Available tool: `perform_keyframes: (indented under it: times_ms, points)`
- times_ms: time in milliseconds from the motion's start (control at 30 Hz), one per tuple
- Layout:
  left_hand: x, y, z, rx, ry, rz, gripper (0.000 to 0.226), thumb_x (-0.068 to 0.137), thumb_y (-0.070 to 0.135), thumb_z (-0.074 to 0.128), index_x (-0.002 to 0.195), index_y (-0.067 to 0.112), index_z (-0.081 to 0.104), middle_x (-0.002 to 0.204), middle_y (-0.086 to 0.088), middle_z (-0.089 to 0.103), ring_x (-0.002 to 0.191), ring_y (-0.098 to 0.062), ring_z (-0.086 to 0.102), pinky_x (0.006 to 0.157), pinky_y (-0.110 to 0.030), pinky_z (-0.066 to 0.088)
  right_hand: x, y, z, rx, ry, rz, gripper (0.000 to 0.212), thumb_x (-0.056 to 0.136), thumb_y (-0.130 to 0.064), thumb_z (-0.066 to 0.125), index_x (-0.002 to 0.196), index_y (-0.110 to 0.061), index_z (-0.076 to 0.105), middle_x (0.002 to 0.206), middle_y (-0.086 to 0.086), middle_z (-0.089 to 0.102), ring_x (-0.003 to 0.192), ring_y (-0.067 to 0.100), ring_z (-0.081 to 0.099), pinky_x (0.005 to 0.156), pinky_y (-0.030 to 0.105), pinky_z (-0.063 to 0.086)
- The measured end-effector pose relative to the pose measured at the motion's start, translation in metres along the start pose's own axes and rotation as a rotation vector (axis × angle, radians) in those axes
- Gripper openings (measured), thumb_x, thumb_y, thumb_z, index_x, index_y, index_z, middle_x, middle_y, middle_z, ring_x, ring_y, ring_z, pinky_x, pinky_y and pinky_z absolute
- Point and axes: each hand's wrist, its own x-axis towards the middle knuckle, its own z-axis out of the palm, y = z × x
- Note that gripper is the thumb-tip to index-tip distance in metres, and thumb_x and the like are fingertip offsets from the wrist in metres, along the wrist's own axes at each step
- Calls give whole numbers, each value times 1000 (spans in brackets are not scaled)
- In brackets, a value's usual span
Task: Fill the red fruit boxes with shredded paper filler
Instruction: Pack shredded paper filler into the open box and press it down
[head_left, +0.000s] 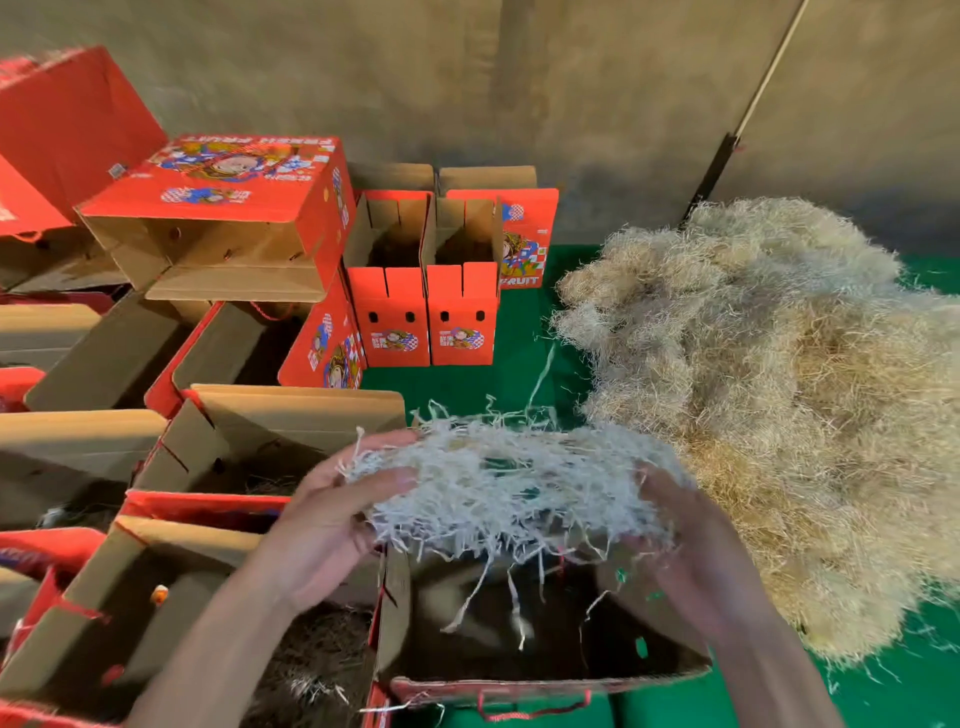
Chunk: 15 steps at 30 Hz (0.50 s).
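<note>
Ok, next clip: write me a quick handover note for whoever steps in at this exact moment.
Left hand and right hand together hold a wad of shredded paper over the open box nearest you.
The big paper pile lies to the right on the green mat.
The box to the left already has filler.
Left: drop this wad in; the far boxes' contents can't be judged.

We are seeing a soft, even light with no glare. The wad of shredded paper (511, 486) held between the left hand (322, 525) and right hand (696, 561) is looking pale and bright. Just under the grip, the inside of the open box (545, 670) is lying in dark shadow. The hands and the strands hanging below them are looking smeared. Far up and left of the grip, the red boxes (67, 119) are blurring and bending at the edge.
</note>
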Motion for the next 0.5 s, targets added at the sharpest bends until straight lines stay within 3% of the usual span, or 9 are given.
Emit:
perform_keyframes:
  times_ms: [33,100,167,233,267,333,400,467,500]
  points:
    - [-1,2,-7,-38,26,4,76,57,26,98,126,19,68,130,-20,64,134,-42,48,95,-48,50,1,-4,-8,37,55,-12,48,90,-32,68,131,-9,58,138,13,58,129,36,52,98,45,46]
    - [-2,2,-13,-27,41,0,79,55,27,98,128,23,67,131,-17,64,134,-38,49,104,-51,46,-1,-8,-15,66,146,-34,61,84,-36,71,136,-9,53,140,8,55,127,29,52,88,38,50]
    - [-1,-2,-6,34,-19,-24,79,60,25,95,133,28,63,131,-15,64,131,-35,53,109,-55,40,-3,-6,-12,56,80,-51,70,80,-43,78,139,-16,51,136,7,60,123,24,59,88,37,52]
    - [1,-7,7,-27,-146,-71,75,71,12,88,137,28,58,132,-18,63,119,-32,63,95,-48,55,-7,-1,2,-73,-30,-37,79,71,-54,83,139,-31,50,130,-3,67,116,15,65,99,43,50]
    - [1,-10,15,-70,-206,-106,72,76,6,83,139,27,57,134,-22,61,118,-33,63,90,-48,57,-7,2,11,-137,-76,-12,89,66,-59,84,142,-38,43,134,-8,64,121,12,61,106,46,43]
    - [2,-14,31,-80,-239,-171,65,79,8,80,138,26,59,144,-22,51,129,-36,54,94,-57,54,-8,9,26,-135,-142,39,106,63,-62,82,152,-44,27,150,-12,46,135,12,45,111,46,36]
    - [4,-15,46,-17,-177,-222,68,69,29,88,133,24,63,149,-7,49,138,-31,45,97,-62,49,-10,13,35,-88,-197,28,87,69,-60,76,144,-52,32,148,-21,42,135,10,45,101,40,47]
    - [4,-13,56,61,-118,-251,78,61,48,91,129,24,63,142,3,54,141,-24,40,104,-63,43,-11,11,41,-92,-221,8,46,85,-46,58,129,-53,46,130,-21,62,121,6,60,92,35,54]
    - [4,-11,59,102,-105,-263,78,60,53,91,126,25,62,136,8,60,139,-21,42,106,-58,44,-11,9,40,-134,-238,-29,42,89,-37,49,129,-49,49,116,-22,70,111,1,66,87,30,56]
